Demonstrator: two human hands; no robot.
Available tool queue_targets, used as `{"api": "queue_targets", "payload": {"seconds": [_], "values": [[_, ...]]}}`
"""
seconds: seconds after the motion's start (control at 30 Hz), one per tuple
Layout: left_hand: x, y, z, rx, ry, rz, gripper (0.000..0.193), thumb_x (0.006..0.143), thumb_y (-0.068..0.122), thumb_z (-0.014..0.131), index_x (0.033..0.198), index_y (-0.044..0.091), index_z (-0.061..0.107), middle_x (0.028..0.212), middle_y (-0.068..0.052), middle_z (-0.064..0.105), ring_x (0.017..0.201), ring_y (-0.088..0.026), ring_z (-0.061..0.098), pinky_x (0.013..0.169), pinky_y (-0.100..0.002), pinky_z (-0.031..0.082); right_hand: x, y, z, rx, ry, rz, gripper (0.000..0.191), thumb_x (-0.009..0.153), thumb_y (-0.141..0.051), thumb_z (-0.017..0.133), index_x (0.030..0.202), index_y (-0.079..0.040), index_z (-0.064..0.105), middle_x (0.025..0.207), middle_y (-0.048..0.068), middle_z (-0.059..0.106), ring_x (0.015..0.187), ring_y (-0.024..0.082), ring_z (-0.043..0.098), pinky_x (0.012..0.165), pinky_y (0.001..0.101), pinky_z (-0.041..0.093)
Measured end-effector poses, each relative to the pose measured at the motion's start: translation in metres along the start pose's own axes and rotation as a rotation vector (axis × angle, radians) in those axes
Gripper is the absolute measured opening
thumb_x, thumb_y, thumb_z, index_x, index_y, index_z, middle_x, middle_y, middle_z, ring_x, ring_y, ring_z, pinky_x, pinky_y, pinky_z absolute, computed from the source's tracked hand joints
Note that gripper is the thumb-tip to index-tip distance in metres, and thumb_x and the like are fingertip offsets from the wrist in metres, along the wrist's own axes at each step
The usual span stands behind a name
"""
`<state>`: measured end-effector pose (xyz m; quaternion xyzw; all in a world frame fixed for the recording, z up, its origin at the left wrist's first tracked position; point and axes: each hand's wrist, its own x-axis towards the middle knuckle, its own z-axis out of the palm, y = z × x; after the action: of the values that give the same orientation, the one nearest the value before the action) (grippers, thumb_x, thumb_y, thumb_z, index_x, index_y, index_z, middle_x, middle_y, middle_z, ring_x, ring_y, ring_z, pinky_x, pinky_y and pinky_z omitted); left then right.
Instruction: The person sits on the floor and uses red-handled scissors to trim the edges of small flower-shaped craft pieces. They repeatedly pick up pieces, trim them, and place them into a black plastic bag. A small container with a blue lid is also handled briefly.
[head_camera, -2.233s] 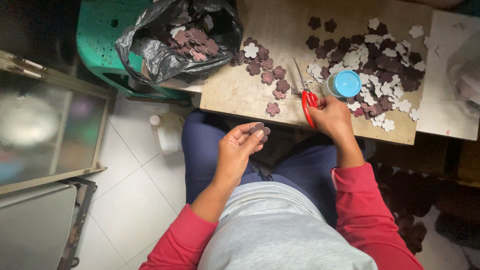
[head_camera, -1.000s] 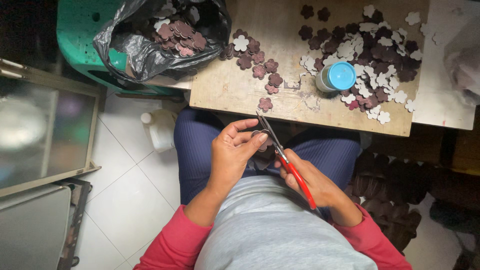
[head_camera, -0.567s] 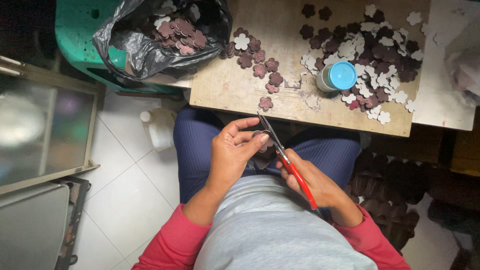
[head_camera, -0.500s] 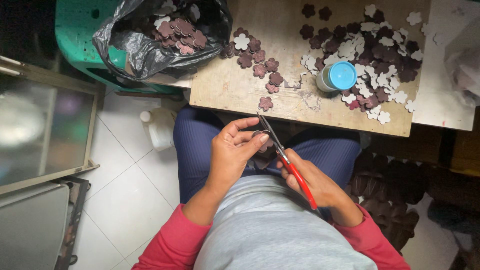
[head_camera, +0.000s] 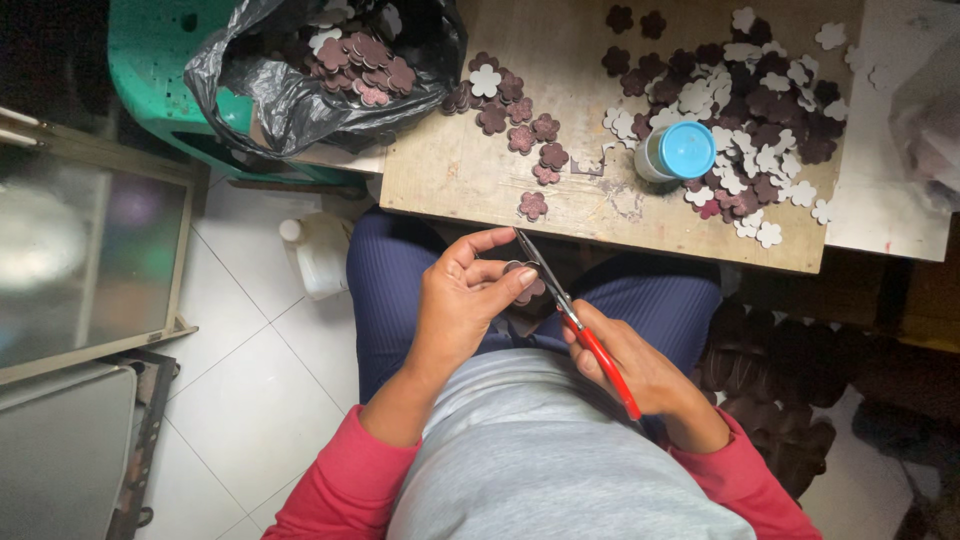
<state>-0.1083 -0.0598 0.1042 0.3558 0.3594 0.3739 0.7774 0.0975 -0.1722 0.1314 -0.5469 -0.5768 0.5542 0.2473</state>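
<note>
My left hand (head_camera: 462, 305) pinches a small dark maroon flower-shaped cutout (head_camera: 525, 283) over my lap. My right hand (head_camera: 640, 375) grips red-handled scissors (head_camera: 572, 318), whose blades reach up to the cutout and touch it. Both hands hover just below the near edge of a wooden board (head_camera: 470, 170). A single flower cutout (head_camera: 533, 205) lies on the board near that edge, just above my hands.
Maroon and white flower cutouts (head_camera: 745, 110) lie heaped on the board around a small bottle with a blue cap (head_camera: 676, 152). A black plastic bag (head_camera: 320, 75) holding more cutouts rests on a green stool (head_camera: 150, 70). A white bottle (head_camera: 315, 250) stands on the tiled floor.
My right hand took the red scissors from the board down to my lap. Over the last second both hands hold nearly still, the blades at the cutout.
</note>
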Motion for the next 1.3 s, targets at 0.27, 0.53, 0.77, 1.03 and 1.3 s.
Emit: {"api": "queue_targets", "payload": {"seconds": [0.27, 0.53, 0.77, 1.03, 1.3], "values": [[0.005, 0.001, -0.013, 0.030, -0.070, -0.044, 0.063, 0.088, 0.001, 0.076, 0.143, -0.004, 0.047, 0.091, -0.014, 0.077, 0.080, -0.013, 0.073, 0.073, -0.026, 0.060, -0.002, 0.007, -0.005, -0.096, 0.009, 0.077, 0.039, 0.095, -0.044, 0.058, 0.095, -0.006, 0.049, 0.068, 0.004, 0.048, 0.061, 0.017, 0.048, 0.058, 0.0329, 0.044], [0.009, -0.001, -0.013, -0.009, -0.032, 0.025, 0.054, 0.093, 0.006, 0.074, 0.142, -0.004, 0.051, 0.100, -0.014, 0.079, 0.087, -0.014, 0.074, 0.079, -0.025, 0.059, 0.006, 0.022, 0.001, 0.150, 0.138, 0.206, 0.031, 0.099, -0.039, 0.057, 0.099, -0.009, 0.052, 0.072, -0.002, 0.049, 0.059, 0.008, 0.047, 0.051, 0.0263, 0.044], [0.011, 0.001, -0.017, 0.037, 0.024, 0.009, 0.044, 0.104, 0.026, 0.057, 0.140, 0.000, 0.056, 0.101, -0.012, 0.077, 0.087, -0.014, 0.072, 0.077, -0.026, 0.058, 0.012, 0.033, 0.001, 0.060, 0.180, 0.226, 0.023, 0.100, -0.030, 0.057, 0.097, -0.008, 0.053, 0.073, -0.001, 0.050, 0.060, 0.008, 0.048, 0.053, 0.0277, 0.046], [0.013, 0.003, -0.025, -0.029, 0.044, -0.053, 0.064, 0.107, 0.051, 0.034, 0.142, 0.001, 0.054, 0.106, -0.015, 0.076, 0.091, -0.019, 0.074, 0.082, -0.031, 0.059, 0.029, 0.033, -0.002, -0.249, 0.286, 0.354, 0.038, 0.095, -0.042, 0.065, 0.095, -0.005, 0.057, 0.074, 0.010, 0.057, 0.068, 0.022, 0.055, 0.063, 0.0392, 0.048], [0.014, -0.004, -0.031, -0.049, 0.075, 0.000, 0.055, 0.107, 0.044, 0.042, 0.139, 0.001, 0.055, 0.109, -0.014, 0.076, 0.094, -0.018, 0.075, 0.084, -0.030, 0.059, 0.055, 0.041, -0.033, -0.910, 0.631, 0.477, 0.062, 0.085, -0.064, 0.071, 0.106, -0.006, 0.068, 0.077, 0.020, 0.072, 0.074, 0.041, 0.071, 0.065, 0.0508, 0.054]]}}
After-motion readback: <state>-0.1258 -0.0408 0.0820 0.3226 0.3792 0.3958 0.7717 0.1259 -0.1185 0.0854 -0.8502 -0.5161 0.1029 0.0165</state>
